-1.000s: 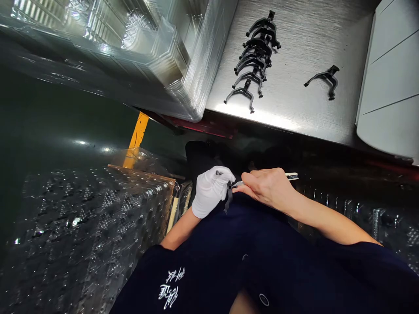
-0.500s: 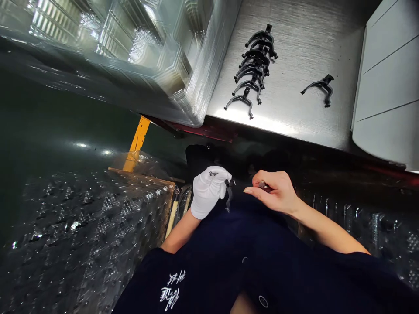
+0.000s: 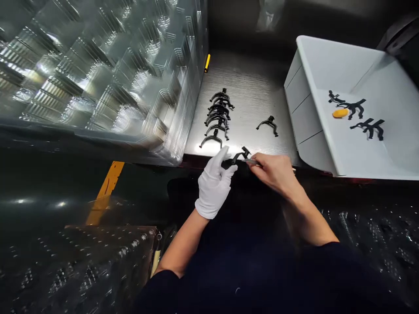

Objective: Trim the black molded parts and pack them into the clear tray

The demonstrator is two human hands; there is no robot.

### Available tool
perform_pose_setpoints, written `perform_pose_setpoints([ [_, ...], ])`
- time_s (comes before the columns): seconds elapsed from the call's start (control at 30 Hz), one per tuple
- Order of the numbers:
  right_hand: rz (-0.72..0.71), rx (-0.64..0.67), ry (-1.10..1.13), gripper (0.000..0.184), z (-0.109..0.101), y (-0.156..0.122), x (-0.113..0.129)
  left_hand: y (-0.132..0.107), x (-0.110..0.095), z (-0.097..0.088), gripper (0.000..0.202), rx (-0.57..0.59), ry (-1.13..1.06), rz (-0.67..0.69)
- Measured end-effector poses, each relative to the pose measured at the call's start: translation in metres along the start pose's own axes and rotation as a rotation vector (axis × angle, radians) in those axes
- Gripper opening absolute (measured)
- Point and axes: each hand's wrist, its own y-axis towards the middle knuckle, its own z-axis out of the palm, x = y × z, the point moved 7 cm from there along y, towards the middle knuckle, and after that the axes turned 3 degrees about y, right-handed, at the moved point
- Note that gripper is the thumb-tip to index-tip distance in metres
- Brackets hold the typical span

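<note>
My left hand, in a white glove, pinches a black forked plastic part between thumb and fingers at the table's front edge. Bare, my right hand is closed around a slim tool with a flat metal tip; most of it is hidden in the fist, so I cannot tell its exact kind. That tip is at the black part, close to its upper end. A column of similar black forked parts lies just beyond my left hand. One single forked part lies apart on the right.
Stacked clear plastic trays stand on the left of the metal table. To the right, a white bin holds several black parts and an orange piece. A yellow marker-like stick lies by the trays.
Both hands have moved up and forward to the table edge, and the tool tip has come to the part. The view has shifted, bringing the white bin's inside into sight.
</note>
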Motion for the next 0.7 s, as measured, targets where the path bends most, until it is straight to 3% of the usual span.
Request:
perform_pose_setpoints([
  [0.1, 0.175, -0.038, -0.307, 0.025, -0.018, 0.022, -0.033, -0.001, 0.016, 0.005, 0.055, 0.057, 0.0, -0.145],
  [0.27, 0.221, -0.097, -0.342, 0.032, -0.027, 0.045, -0.045, -0.026, 0.034, -0.007, 0.052, 0.13, -0.041, -0.207],
  [0.33, 0.232, -0.133, -0.321, 0.041, -0.022, 0.051, -0.031, -0.033, 0.04, -0.015, 0.051, 0.12, -0.042, -0.253],
  [0.43, 0.13, -0.121, -0.249, 0.05, 0.0, 0.064, 0.014, -0.037, 0.048, -0.02, 0.047, 0.121, -0.067, -0.316],
  [0.53, 0.037, -0.066, -0.158, 0.038, 0.025, 0.077, 0.053, -0.041, 0.056, -0.02, 0.046, 0.138, -0.127, -0.387],
  [0.7, 0.075, -0.03, 0.045, 0.023, 0.04, 0.069, 0.058, -0.042, 0.072, -0.021, 0.051, 0.044, -0.247, -0.507],
])
